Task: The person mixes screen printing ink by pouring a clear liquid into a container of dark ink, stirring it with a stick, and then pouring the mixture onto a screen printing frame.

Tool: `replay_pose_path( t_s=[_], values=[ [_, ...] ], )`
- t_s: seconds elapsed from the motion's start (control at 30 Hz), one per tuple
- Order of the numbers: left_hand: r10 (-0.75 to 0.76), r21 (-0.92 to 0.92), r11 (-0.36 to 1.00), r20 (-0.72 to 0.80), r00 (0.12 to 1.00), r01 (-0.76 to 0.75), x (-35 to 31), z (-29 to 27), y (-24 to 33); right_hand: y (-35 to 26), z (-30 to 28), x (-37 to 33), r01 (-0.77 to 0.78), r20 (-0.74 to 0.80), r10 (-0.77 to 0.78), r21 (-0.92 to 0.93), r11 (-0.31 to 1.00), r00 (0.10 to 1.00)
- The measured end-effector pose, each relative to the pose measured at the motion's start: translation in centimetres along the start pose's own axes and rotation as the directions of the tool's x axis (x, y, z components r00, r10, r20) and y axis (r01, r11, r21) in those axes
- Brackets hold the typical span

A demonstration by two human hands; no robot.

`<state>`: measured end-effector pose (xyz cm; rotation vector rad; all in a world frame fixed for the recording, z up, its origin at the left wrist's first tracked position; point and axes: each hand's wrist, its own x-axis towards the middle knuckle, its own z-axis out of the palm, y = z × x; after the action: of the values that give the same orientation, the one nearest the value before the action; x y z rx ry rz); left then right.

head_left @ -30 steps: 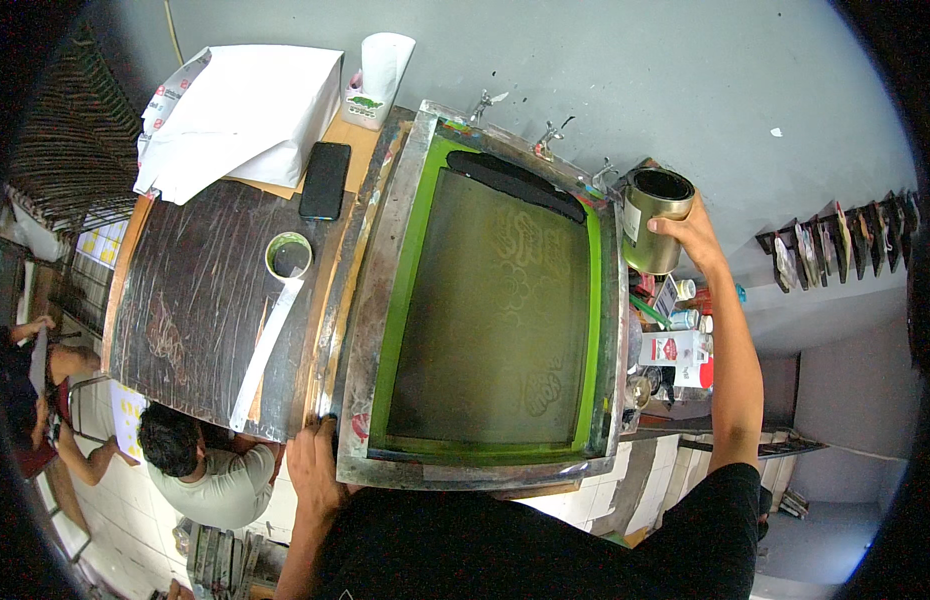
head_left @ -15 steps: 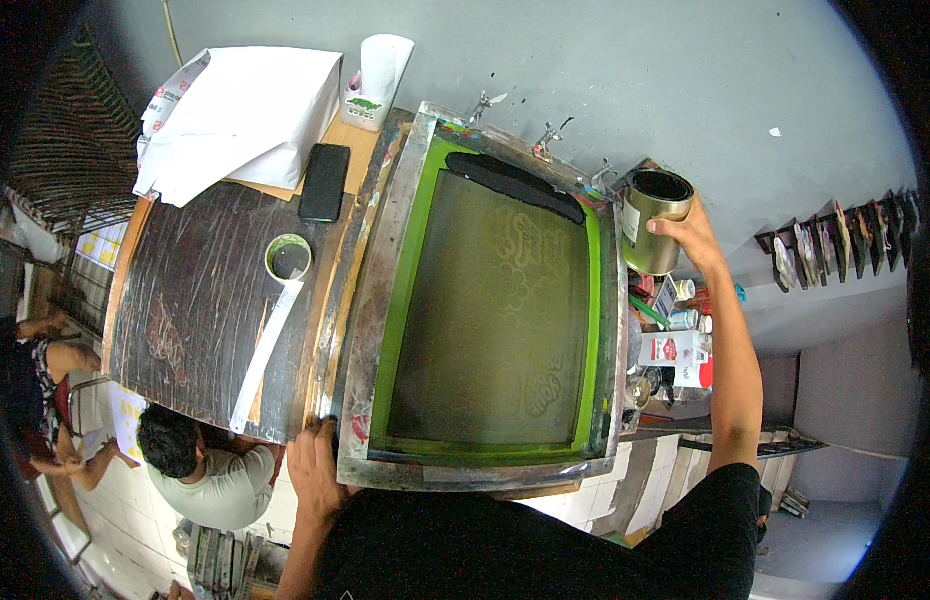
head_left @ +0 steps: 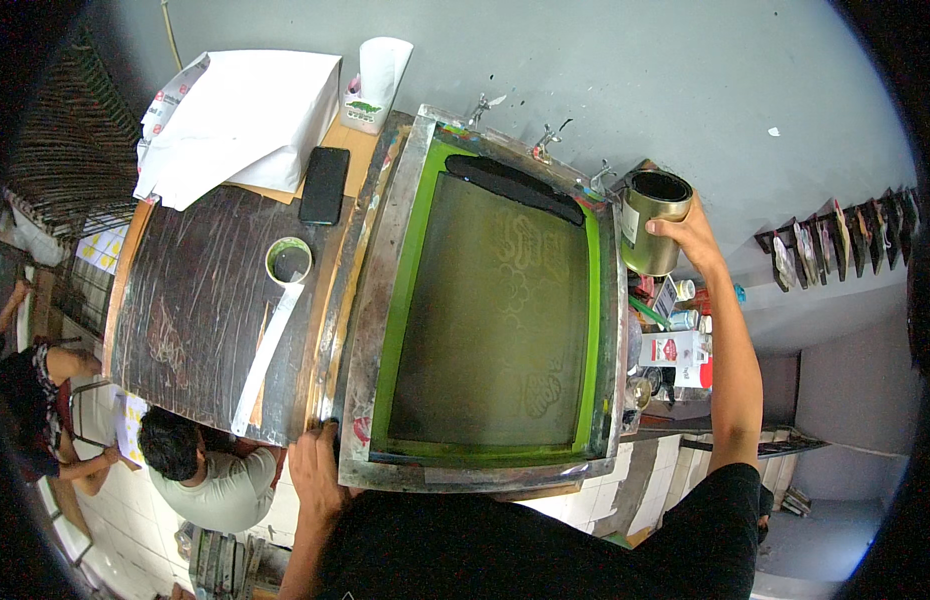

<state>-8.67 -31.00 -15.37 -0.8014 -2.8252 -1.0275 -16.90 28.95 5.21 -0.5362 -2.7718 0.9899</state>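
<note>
A screen-printing frame [head_left: 383,290] with a green-bordered mesh lies in front of me. Thick black ink [head_left: 515,188] is spread in a band along the far end of its mesh, and faint lettering shows on the right half. At the far right corner my right hand [head_left: 691,240] is wrapped round an open metal can [head_left: 657,215] with a dark inside, tilted slightly and standing just beyond the frame's side. My left hand [head_left: 313,468] is closed over the table edge [head_left: 323,395] by the frame's near left corner; its fingertips are partly hidden.
On the dark tabletop [head_left: 205,300] left of the frame are a roll of tape [head_left: 288,260], a steel ruler [head_left: 266,355], a phone [head_left: 325,185] and white paper [head_left: 245,120]. Bottles and jars [head_left: 685,335] crowd the right side. A seated person [head_left: 210,470] is at the lower left.
Both hands, the can and the frame stay practically where they were. At the far left, another person's arms and legs have shifted.
</note>
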Motion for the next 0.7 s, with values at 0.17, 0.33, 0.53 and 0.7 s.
replay_pose_path(
  t_s=[0.17,0.33,0.53,0.7],
  values=[
    [-0.012,-0.007,1.0,0.0,1.0,0.012,0.1,-0.1,0.1,0.3,0.0,0.2,0.019,-0.003,-0.019,0.01,1.0,1.0],
    [-0.076,0.014,0.997,0.072,0.994,0.076,-0.7,0.1,-0.2,0.6,-0.1,0.2,0.013,-0.012,-0.012,0.023,1.0,1.0],
    [-0.032,-0.037,0.999,0.048,0.998,0.034,-0.1,-0.4,0.1,0.3,-0.1,0.4,0.004,0.008,-0.004,0.063,0.998,1.0],
    [-0.017,-0.019,1.0,0.035,0.999,0.018,-0.5,0.1,-0.4,0.4,-0.2,-0.1,0.01,-0.025,-0.008,0.053,0.999,1.0]
  ],
)
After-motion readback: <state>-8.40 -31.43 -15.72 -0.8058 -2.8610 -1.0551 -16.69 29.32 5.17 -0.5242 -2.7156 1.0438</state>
